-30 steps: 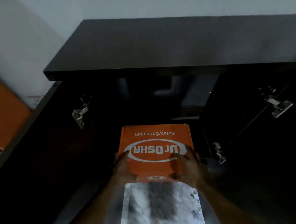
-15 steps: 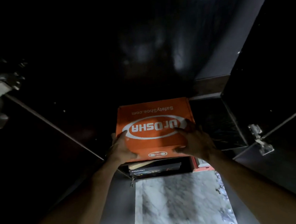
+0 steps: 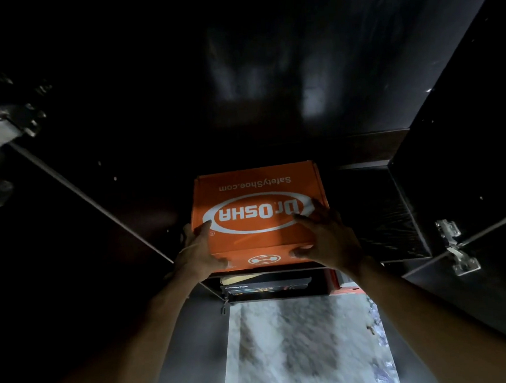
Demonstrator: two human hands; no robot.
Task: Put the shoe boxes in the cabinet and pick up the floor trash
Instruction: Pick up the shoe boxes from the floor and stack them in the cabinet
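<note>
Orange shoe box (image 3: pixel 258 208) inside the dark cabinet (image 3: pixel 463 119), lid up, its near face along the front edge of a shelf (image 3: pixel 374 213); whether its full weight rests there, cannot tell. Lid print is white and upside down from this side: "Dr.OSHA" in a white oval, and "SafetyShoe.com" beyond it toward the cabinet's back. There is a small round white emblem on the near face. Left hand (image 3: pixel 197 249) wraps the box's near left corner, with fingers curled onto the lid and side and thumb on the near face. Right hand (image 3: pixel 327 237) is at the near right corner, fingers spread flat across the lid and thumb hooked on the near face. Under the shelf edge lies a black box (image 3: pixel 266 286), its label too small to read. Metal hinge (image 3: pixel 456 247) on the right door. Marbled floor (image 3: pixel 300 351) below.
</note>
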